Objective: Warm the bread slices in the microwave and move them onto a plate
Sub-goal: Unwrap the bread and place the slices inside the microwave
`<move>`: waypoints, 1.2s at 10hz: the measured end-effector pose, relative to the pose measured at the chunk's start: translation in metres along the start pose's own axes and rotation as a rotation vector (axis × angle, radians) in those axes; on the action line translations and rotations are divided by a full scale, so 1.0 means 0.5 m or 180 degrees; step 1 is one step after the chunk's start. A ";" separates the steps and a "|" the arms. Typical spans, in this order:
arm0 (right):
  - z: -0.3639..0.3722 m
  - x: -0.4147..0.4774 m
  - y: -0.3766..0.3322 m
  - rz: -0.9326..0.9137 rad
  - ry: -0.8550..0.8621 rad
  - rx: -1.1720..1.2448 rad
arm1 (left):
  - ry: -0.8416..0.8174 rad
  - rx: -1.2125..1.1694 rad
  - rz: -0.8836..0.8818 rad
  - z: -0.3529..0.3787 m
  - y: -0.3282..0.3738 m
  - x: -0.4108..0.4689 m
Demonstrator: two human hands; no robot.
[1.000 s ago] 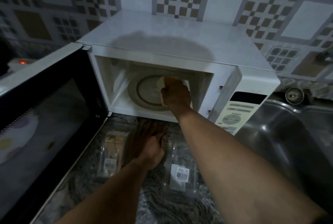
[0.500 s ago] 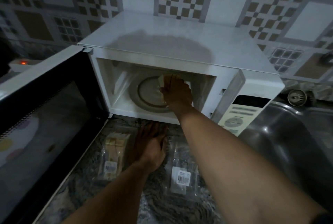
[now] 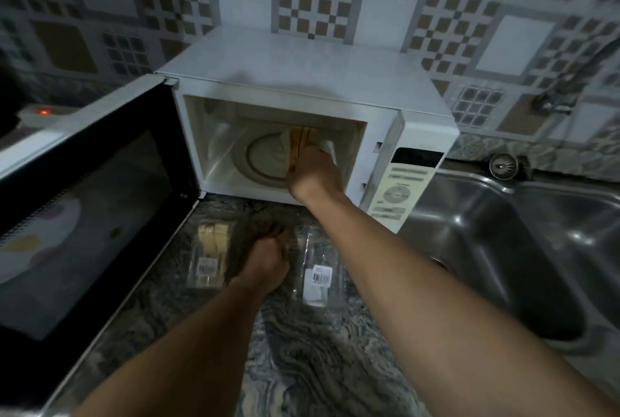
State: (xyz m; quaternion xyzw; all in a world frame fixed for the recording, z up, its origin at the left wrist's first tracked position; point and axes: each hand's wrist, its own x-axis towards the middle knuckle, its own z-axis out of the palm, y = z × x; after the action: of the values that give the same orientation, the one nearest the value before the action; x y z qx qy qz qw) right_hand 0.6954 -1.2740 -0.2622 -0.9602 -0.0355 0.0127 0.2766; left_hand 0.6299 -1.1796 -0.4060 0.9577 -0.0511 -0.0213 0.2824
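Golden-brown crusts now show above the right hand (image 3: 313,170), where half a second ago that hand covered nearly all of the bread slices (image 3: 299,145) inside the microwave (image 3: 302,81). The slices stand on edge, fanned a little, at the right side of the glass turntable (image 3: 265,161), and the hand is closed around their lower part. The wrist has tipped back towards the opening, so the stack looks raised or tilted up from the tray; whether it has fully left the glass cannot be told.

The microwave door (image 3: 84,202) hangs wide open to the left. The left hand (image 3: 265,257) rests palm down, fingers loosely curled, on the marbled counter (image 3: 318,366), holding nothing, between a clear pack with bread in it (image 3: 209,254) and a second clear pack that looks empty (image 3: 318,279). A steel sink (image 3: 523,249) lies to the right.

Whether the slices are going in for warming or coming out afterwards cannot be read from the scene alone. No plate is in view, so the transfer step is not yet done.
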 end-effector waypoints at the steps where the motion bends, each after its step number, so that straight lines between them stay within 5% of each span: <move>1: -0.002 -0.055 -0.008 -0.0132 -0.0059 -0.0002 | -0.0053 -0.0181 -0.0023 -0.023 0.023 -0.054; 3: 0.040 -0.160 -0.034 -0.0222 0.0050 -0.0047 | -0.0314 -0.0133 -0.0100 -0.020 0.010 -0.157; 5: 0.122 -0.245 -0.049 -0.0025 -0.0055 -0.0033 | -0.0041 -0.0162 0.0100 -0.027 -0.006 -0.262; 7: 0.196 -0.312 -0.058 -0.0241 -0.0133 -0.0118 | 0.0868 -0.0581 -0.0573 -0.047 -0.081 -0.336; 8: 0.224 -0.339 -0.056 -0.0535 -0.0414 -0.0269 | 0.1390 -0.0998 -0.1421 -0.072 -0.101 -0.339; 10: 0.252 -0.363 -0.059 -0.0822 -0.0693 -0.0859 | 0.1068 -0.0847 -0.2031 -0.098 -0.138 -0.304; 12: 0.258 -0.346 -0.066 -0.0886 -0.0538 -0.0985 | 0.0957 -0.3085 -0.1979 -0.109 -0.159 -0.301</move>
State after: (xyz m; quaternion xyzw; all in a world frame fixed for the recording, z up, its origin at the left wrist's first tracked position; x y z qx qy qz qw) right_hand 0.5154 -1.1908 -0.3530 -0.9726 -0.1922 0.0492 0.1212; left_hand 0.4912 -1.0675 -0.4017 0.6821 0.2879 0.0119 0.6721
